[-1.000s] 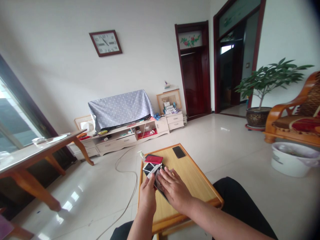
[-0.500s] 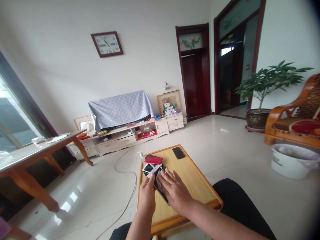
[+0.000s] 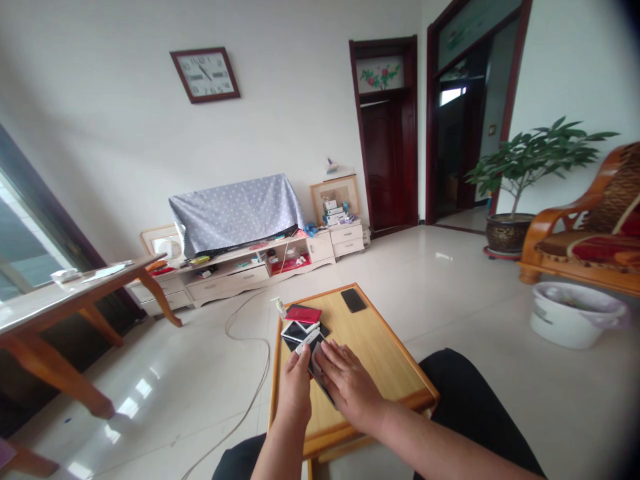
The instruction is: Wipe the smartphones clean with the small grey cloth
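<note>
My left hand grips a white-edged smartphone with a dark screen, its thumb on the near-left edge. The phone is held tilted above the wooden table. My right hand lies flat across the screen, fingers stretched forward. A pale wipe shows at the edge of its fingers, pressed to the glass; most of it is hidden under the hand. Just beyond are a red phone and a white-framed phone, overlapping on other dark flat items. A bit of red shows below the held phone.
A black phone lies at the far right of the small wooden table. At its far-left edge stands a pump bottle. A cable runs along the floor to the left. A white bucket stands at right.
The view has shifted slightly, so the room sits a little higher and further left. My right hand is still on the phone, with fingers closer together; the left keeps its hold.
</note>
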`<move>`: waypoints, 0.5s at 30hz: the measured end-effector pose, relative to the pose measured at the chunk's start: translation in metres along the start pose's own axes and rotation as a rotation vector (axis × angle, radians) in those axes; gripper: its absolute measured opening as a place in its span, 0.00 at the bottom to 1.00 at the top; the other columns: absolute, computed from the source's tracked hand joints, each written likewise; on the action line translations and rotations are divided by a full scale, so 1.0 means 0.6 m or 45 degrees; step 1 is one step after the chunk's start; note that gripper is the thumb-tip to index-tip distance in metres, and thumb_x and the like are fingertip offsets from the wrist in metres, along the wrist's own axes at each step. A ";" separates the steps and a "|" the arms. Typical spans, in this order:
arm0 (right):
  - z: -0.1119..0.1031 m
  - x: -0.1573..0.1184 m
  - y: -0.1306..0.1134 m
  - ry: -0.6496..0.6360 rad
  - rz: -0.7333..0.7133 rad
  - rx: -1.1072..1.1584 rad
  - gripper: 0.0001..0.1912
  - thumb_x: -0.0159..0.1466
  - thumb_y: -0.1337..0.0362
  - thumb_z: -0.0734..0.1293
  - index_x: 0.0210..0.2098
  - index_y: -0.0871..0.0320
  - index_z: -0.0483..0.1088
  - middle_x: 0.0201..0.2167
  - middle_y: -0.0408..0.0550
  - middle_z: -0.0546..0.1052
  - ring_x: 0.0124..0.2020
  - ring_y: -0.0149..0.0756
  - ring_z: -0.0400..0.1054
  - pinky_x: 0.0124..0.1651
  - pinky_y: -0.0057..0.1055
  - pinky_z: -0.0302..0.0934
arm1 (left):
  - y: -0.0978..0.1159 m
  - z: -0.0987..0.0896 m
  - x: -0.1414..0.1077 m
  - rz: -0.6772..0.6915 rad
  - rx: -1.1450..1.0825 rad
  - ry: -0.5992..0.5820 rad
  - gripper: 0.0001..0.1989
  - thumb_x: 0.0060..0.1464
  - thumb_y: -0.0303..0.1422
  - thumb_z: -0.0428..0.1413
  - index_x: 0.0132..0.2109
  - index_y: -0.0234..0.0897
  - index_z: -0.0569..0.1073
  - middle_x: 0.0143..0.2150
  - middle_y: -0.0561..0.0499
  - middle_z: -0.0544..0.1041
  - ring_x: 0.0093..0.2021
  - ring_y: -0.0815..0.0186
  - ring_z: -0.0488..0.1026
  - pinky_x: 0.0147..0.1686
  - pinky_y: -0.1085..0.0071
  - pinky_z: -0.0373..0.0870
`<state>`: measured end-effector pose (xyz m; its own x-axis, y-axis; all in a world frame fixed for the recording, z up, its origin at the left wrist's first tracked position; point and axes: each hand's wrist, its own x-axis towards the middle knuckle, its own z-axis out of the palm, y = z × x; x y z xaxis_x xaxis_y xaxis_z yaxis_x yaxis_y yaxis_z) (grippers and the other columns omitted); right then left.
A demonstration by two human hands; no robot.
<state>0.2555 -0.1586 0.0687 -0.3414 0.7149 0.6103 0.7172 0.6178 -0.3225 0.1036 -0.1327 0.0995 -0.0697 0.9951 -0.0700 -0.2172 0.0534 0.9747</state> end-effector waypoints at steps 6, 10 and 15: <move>0.016 -0.008 0.031 0.085 0.367 0.598 0.25 0.73 0.56 0.55 0.66 0.53 0.63 0.65 0.52 0.66 0.65 0.44 0.61 0.64 0.40 0.59 | -0.020 -0.015 0.010 -0.067 0.132 0.066 0.32 0.44 0.57 0.63 0.48 0.36 0.77 0.38 0.49 0.80 0.33 0.66 0.74 0.32 0.72 0.63; 0.021 0.014 0.050 0.132 0.752 1.030 0.25 0.70 0.47 0.57 0.49 0.58 0.76 0.41 0.50 0.81 0.43 0.44 0.75 0.46 0.36 0.68 | -0.040 -0.013 0.019 -0.106 0.183 -0.055 0.31 0.45 0.56 0.62 0.46 0.35 0.78 0.34 0.50 0.78 0.31 0.68 0.71 0.31 0.72 0.62; 0.038 0.015 0.058 0.099 0.985 1.373 0.23 0.62 0.45 0.67 0.40 0.60 0.75 0.36 0.47 0.80 0.39 0.42 0.72 0.41 0.33 0.64 | -0.060 -0.005 0.037 -0.206 0.260 -0.217 0.26 0.50 0.55 0.59 0.43 0.36 0.77 0.31 0.53 0.76 0.31 0.68 0.70 0.31 0.72 0.62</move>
<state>0.2639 -0.1231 0.0464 -0.0051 0.9992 0.0390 -0.1400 0.0379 -0.9894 0.1071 -0.1131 0.0620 0.1177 0.9711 -0.2078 -0.0105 0.2105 0.9775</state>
